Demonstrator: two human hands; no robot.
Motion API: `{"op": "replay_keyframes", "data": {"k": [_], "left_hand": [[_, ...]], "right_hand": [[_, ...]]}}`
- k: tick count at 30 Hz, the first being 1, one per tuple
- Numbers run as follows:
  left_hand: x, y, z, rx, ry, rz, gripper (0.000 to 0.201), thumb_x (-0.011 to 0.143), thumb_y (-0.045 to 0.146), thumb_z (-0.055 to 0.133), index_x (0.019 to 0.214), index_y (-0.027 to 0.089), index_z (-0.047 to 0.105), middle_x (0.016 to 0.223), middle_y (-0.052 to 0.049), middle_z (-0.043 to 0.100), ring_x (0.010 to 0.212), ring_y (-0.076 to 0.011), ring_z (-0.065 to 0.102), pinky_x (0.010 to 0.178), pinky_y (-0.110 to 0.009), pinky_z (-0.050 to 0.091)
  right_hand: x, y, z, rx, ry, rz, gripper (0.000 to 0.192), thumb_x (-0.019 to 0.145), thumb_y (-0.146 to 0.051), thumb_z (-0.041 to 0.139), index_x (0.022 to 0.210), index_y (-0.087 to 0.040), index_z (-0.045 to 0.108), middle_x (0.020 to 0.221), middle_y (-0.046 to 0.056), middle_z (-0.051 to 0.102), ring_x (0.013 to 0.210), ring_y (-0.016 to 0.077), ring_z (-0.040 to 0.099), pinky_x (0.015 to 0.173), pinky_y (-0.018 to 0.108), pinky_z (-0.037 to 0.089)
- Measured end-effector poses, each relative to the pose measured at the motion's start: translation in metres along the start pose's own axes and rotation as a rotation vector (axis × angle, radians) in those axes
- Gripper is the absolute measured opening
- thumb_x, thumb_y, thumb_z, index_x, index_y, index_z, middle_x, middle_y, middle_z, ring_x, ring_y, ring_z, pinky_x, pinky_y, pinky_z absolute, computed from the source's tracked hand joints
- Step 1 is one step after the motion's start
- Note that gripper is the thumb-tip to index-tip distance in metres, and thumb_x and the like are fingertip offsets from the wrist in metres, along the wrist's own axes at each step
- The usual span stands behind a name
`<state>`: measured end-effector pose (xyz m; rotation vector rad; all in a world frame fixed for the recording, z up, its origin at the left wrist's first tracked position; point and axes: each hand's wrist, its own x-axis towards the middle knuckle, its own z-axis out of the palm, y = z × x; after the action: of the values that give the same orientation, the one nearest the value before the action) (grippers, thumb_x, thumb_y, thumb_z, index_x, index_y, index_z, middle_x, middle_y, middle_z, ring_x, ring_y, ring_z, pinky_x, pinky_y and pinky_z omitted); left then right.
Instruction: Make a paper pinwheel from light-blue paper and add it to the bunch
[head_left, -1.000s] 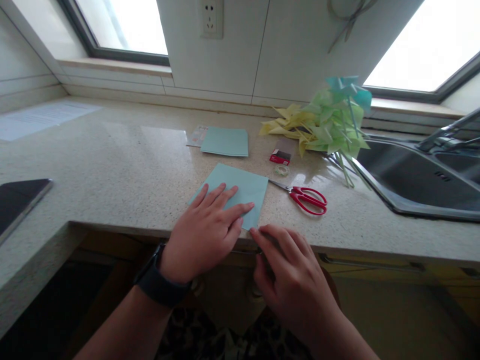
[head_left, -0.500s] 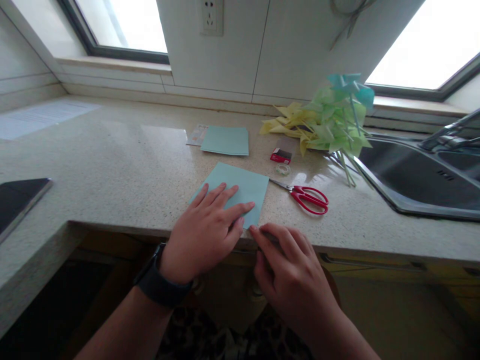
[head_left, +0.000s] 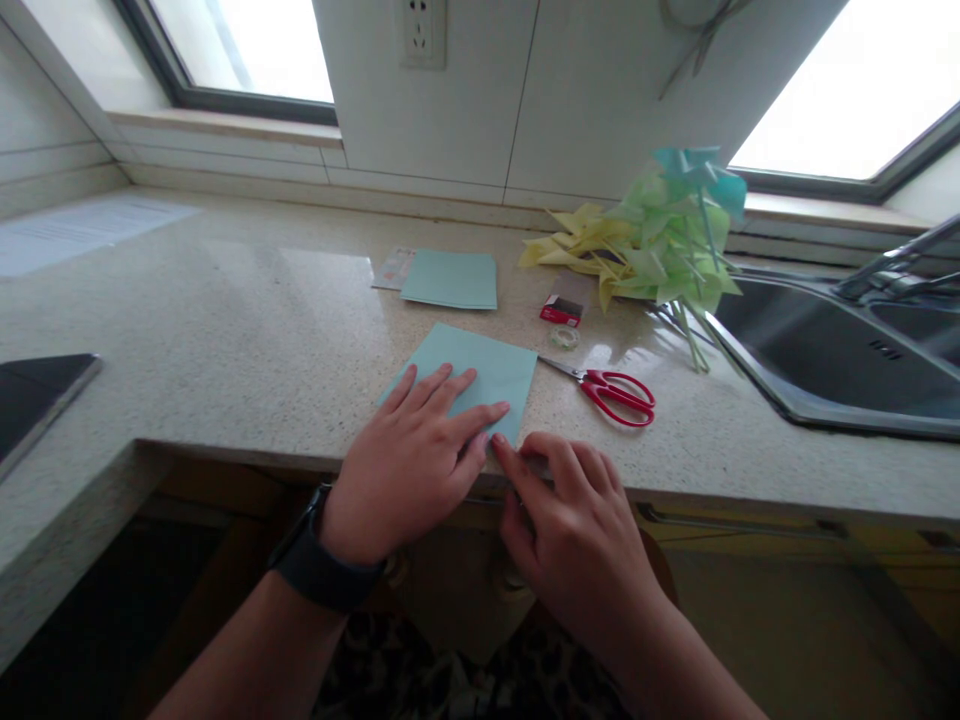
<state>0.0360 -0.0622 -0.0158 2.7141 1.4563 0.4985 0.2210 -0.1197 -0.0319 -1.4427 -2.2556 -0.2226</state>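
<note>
A light blue-green paper sheet (head_left: 487, 355) lies near the front edge of the counter. My left hand (head_left: 409, 455), with a dark watch on its wrist, rests flat on it with fingers spread. At the sheet's near corner, the index fingertip of my right hand (head_left: 574, 520) presses on the paper beside my left thumb. The other right fingers are curled, and the thumb hangs apart, below the counter edge. I see nothing held in either hand. Red-handled scissors (head_left: 619, 398) lie right of the sheet, blades pointing at it.
Beyond the sheet lies a stack of similar paper (head_left: 450, 280). A tape roll (head_left: 564, 338) and a small red box (head_left: 561, 311) sit to its right. Paper pinwheels (head_left: 660, 240) stand beside the sink (head_left: 840, 350). A dark flat object (head_left: 45, 395) is at the left.
My right index fingertip has moved slightly up and left along the sheet's near corner. My left hand stays in place on the paper.
</note>
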Motion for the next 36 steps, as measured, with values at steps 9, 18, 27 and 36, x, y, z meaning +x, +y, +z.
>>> {"op": "replay_keyframes", "data": {"k": [9, 18, 27, 36], "left_hand": [[0.001, -0.002, 0.002, -0.003, 0.025, 0.039, 0.041, 0.103, 0.029, 0.046, 0.142, 0.037, 0.057, 0.156, -0.006, 0.049, 0.148, -0.0289, 0.039, 0.124, -0.059, 0.023], [0.000, -0.002, 0.001, -0.009, -0.026, 0.036, 0.045, 0.102, 0.025, 0.043, 0.145, 0.035, 0.053, 0.159, -0.005, 0.045, 0.150, -0.0284, 0.036, 0.125, -0.059, 0.019], [0.000, -0.002, -0.002, 0.004, -0.018, 0.030, 0.045, 0.101, 0.024, 0.044, 0.144, 0.035, 0.055, 0.158, -0.007, 0.046, 0.149, -0.0278, 0.038, 0.125, -0.058, 0.021], [0.000, -0.002, 0.000, 0.009, -0.023, 0.023, 0.046, 0.100, 0.026, 0.045, 0.144, 0.036, 0.054, 0.159, -0.006, 0.046, 0.149, -0.0268, 0.037, 0.125, -0.057, 0.019]], "right_hand": [[0.005, 0.000, 0.001, -0.057, -0.032, 0.007, 0.047, 0.089, -0.019, 0.059, 0.136, -0.018, 0.064, 0.107, 0.011, 0.063, 0.096, 0.0297, 0.052, 0.084, 0.047, 0.042], [0.009, 0.001, 0.005, -0.070, -0.029, 0.010, 0.050, 0.087, -0.021, 0.061, 0.137, -0.017, 0.063, 0.106, 0.012, 0.062, 0.097, 0.0309, 0.051, 0.083, 0.048, 0.042], [-0.007, 0.004, -0.002, 0.102, 0.017, -0.029, 0.042, 0.093, -0.012, 0.055, 0.134, -0.014, 0.064, 0.117, 0.013, 0.065, 0.104, 0.0289, 0.055, 0.091, 0.049, 0.049], [-0.015, 0.009, -0.002, 0.184, 0.068, -0.076, 0.042, 0.091, -0.005, 0.055, 0.131, -0.011, 0.065, 0.124, 0.014, 0.066, 0.115, 0.0282, 0.056, 0.097, 0.047, 0.051]]}}
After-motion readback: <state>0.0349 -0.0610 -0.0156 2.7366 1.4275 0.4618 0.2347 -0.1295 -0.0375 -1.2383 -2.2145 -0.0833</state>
